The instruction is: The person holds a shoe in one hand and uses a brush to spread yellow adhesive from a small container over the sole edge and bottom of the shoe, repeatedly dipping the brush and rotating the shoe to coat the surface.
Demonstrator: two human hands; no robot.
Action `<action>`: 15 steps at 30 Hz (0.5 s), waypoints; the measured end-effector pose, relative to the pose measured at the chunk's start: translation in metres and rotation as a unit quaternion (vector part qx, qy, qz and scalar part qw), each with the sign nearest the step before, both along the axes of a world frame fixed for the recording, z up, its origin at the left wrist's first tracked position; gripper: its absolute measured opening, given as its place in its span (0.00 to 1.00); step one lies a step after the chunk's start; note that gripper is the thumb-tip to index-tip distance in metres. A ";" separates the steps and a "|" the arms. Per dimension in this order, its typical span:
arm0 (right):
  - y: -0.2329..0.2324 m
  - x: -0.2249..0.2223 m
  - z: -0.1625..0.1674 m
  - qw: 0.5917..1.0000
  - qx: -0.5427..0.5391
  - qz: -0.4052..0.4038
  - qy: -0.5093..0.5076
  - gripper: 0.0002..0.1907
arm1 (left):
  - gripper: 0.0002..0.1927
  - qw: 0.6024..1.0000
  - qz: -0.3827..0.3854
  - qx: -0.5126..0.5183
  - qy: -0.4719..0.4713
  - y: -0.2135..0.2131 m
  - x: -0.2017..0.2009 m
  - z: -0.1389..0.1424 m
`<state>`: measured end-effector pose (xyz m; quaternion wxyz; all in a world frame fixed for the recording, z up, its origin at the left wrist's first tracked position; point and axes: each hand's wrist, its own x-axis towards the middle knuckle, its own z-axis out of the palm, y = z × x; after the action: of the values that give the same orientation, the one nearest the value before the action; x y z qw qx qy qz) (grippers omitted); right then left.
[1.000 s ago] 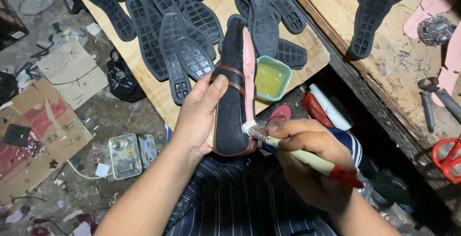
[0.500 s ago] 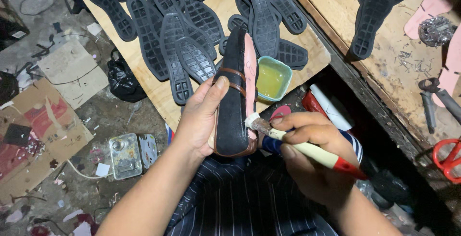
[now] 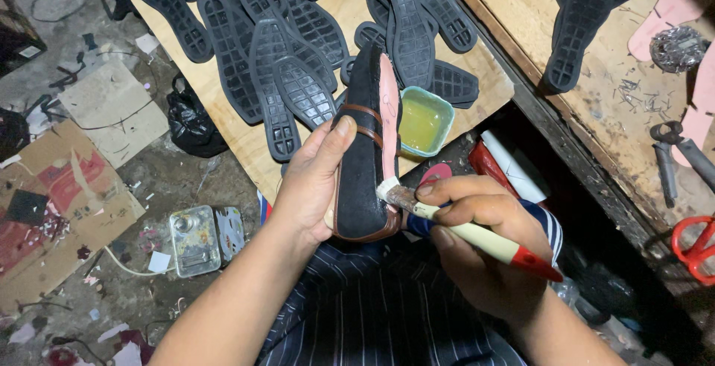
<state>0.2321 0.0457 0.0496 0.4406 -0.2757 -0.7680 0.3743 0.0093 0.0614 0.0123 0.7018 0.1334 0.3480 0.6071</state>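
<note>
My left hand (image 3: 313, 187) grips a black shoe (image 3: 363, 165) with a brown strap, held on its side so its pink bottom faces right. My right hand (image 3: 477, 239) holds a brush (image 3: 477, 236) with a cream handle and red end. The brush bristles touch the pink bottom near the heel end of the shoe. A small teal bowl (image 3: 424, 122) of yellowish liquid stands on the wooden board just beyond the shoe.
Several black rubber soles (image 3: 290, 75) lie across the wooden board (image 3: 246, 139). A second bench (image 3: 618, 128) at right holds more soles, pink insoles, pliers (image 3: 674, 161) and red scissors (image 3: 696, 243). Cardboard, a black bag and a metal tin lie on the floor at left.
The brush has moved up along the shoe's pink bottom from the heel edge. My left hand still holds the shoe in about the same place.
</note>
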 end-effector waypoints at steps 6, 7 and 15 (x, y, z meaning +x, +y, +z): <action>-0.001 0.000 -0.002 1.000 0.007 0.003 0.009 0.10 | 0.21 1.000 0.000 -0.017 0.006 0.002 -0.001 -0.001; -0.001 0.001 -0.002 1.000 0.010 0.003 0.010 0.09 | 0.21 1.000 0.001 -0.019 0.008 0.002 0.000 -0.001; -0.001 0.002 -0.004 0.998 -0.019 0.037 0.057 0.08 | 0.21 1.000 -0.001 -0.023 0.013 0.002 -0.001 -0.003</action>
<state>0.2343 0.0448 0.0454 0.4643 -0.2338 -0.7440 0.4198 0.0080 0.0637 0.0097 0.7007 0.1259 0.3710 0.5962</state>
